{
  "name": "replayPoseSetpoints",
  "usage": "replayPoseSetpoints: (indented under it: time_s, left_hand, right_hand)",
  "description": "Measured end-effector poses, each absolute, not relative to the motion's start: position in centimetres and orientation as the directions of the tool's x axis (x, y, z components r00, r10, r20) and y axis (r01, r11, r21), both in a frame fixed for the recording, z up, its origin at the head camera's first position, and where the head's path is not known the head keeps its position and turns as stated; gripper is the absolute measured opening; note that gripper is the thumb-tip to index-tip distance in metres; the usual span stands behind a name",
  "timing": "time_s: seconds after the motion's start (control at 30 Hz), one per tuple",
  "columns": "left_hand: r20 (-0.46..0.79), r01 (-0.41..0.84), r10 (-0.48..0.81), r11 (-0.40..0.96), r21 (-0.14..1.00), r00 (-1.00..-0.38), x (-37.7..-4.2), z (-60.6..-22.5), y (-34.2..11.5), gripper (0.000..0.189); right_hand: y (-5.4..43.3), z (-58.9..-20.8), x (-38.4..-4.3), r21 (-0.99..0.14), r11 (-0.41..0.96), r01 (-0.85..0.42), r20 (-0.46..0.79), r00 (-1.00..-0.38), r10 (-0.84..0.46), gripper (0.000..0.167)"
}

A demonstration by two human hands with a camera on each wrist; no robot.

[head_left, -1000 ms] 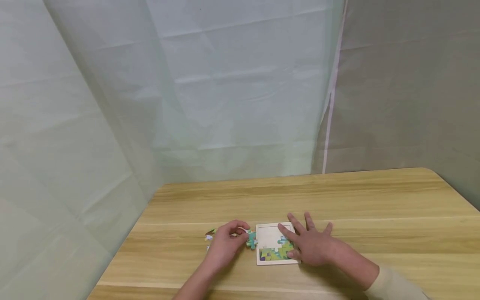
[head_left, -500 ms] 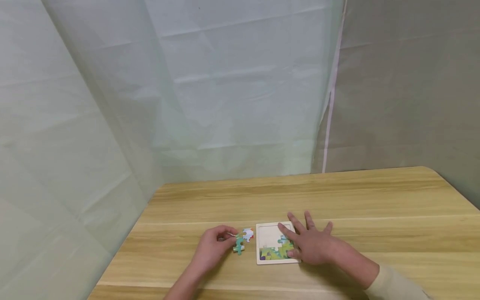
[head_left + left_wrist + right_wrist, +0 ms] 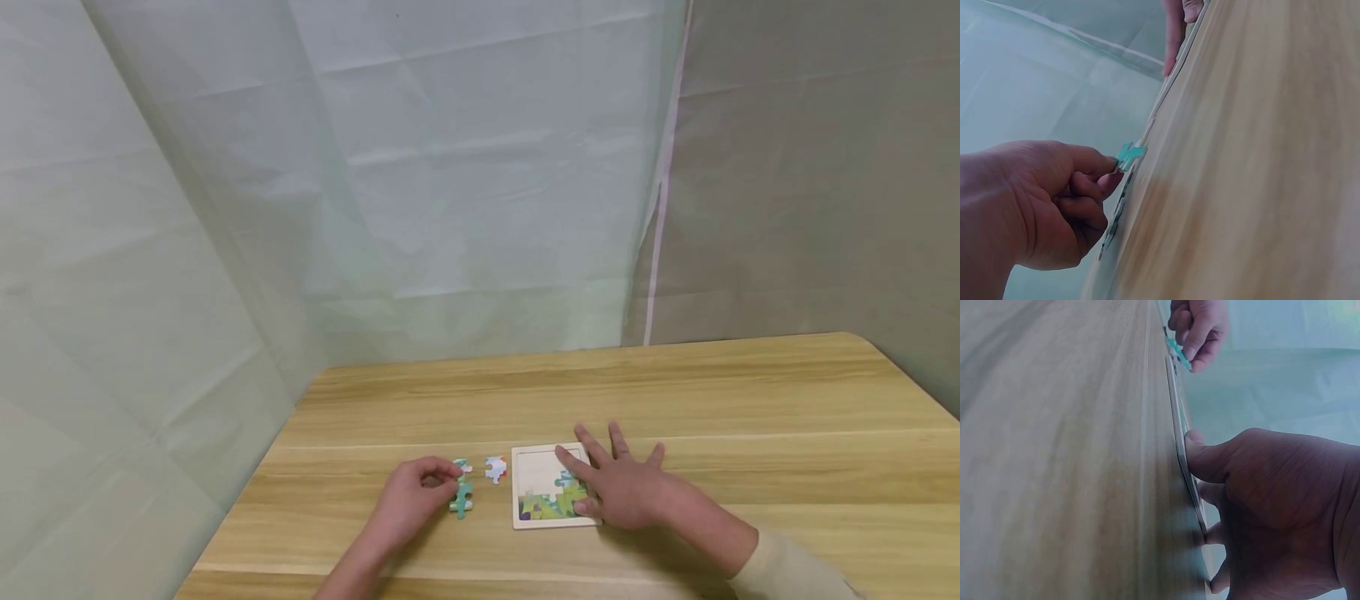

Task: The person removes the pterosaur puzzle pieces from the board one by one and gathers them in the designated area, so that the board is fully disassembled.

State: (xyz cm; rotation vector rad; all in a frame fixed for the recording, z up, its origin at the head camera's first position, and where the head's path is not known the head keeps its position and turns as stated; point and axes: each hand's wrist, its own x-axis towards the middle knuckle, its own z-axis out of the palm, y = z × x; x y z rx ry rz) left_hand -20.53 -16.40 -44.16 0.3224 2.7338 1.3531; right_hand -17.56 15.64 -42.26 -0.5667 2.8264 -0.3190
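My left hand (image 3: 408, 496) pinches a teal-green jigsaw piece (image 3: 461, 502) between thumb and forefinger, left of a square wooden puzzle tray (image 3: 536, 472). In the left wrist view this teal-green piece (image 3: 1129, 156) tilts up from the fingertips, close to the tabletop. Other pieces lie by these fingers, partly hidden by the hand. Between hand and tray sits a white-and-red jigsaw piece (image 3: 495, 469). Green pieces fill the tray's lower and right parts; bare wood shows at its upper left. My right hand (image 3: 630, 493) rests spread across the tray's right edge, thumb and forefinger on it.
The wood-grain table (image 3: 720, 400) extends behind and to the right of the tray. Pale sheeting (image 3: 480, 183) hangs behind the table and at its left, with a darker grey panel (image 3: 810, 183) at the right.
My left hand has drawn left, away from the tray, with the teal-green jigsaw piece. The white-and-red piece now lies uncovered beside the tray. My right hand has stayed in place.
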Motion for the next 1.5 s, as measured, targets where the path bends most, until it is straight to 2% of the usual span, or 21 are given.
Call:
replayPoseSetpoints:
  time_s: [0.27,0.57,0.87,1.0,1.2,1.5]
  left_hand:
    - [-0.022,0.102,0.192,0.612,0.784,-0.981,-20.5,-44.0,-16.7,0.010]
    - [-0.029,0.107,0.211,0.604,0.790,-0.977,-20.4,-43.8,-16.8,0.013]
    - [0.011,0.126,0.190,0.605,0.786,-0.982,-20.2,-43.7,-16.7,0.009]
    - [0.043,0.150,0.191,0.590,0.794,-0.981,-20.2,-43.5,-16.2,0.007]
    - [0.030,0.171,0.260,0.539,0.825,-0.965,-20.0,-43.5,-15.1,0.009]
    - [0.082,0.255,0.343,0.497,0.829,-0.936,-19.7,-43.3,-12.1,0.006]
  right_hand:
    - [15.6,-42.3,-17.5,-0.254,0.902,-0.349,-0.184,-0.898,-0.400,0.072]
    - [15.6,-42.3,-17.5,-0.254,0.901,-0.351,-0.185,-0.897,-0.402,0.072]
    - [15.6,-42.4,-17.6,-0.268,0.899,-0.346,-0.186,-0.897,-0.401,0.074]
    - [15.8,-42.4,-17.7,-0.308,0.893,-0.328,-0.177,-0.903,-0.393,0.081]
    - [16.0,-42.5,-17.7,-0.345,0.886,-0.311,-0.164,-0.909,-0.383,0.092]
    - [16.2,-42.3,-17.7,-0.338,0.892,-0.301,-0.176,-0.911,-0.374,0.093]
